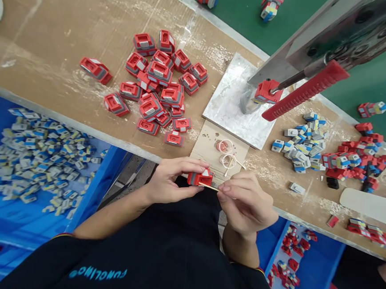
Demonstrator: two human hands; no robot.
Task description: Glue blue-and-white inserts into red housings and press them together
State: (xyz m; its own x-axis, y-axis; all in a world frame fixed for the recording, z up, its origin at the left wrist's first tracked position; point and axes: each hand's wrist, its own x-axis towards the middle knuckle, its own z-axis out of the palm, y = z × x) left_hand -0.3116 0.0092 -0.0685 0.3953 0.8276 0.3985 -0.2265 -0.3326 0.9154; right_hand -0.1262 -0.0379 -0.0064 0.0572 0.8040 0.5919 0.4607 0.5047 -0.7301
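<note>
Red toy part (193, 179) between left hand's (178, 181) fingers and thumb. Right hand (247, 202) pinching thin stick (211, 188), tip at part's recess. Just beyond hands, on surface (70, 41): small round container (224, 146). Below hands: dark shirt (177, 259), upside-down blue lettering (99, 274) beginning "FUN", rest unclear, ® mark.

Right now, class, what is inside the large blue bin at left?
Many small grey, blue and yellow parts are piled in the bin; anything beneath them is covered.
</note>
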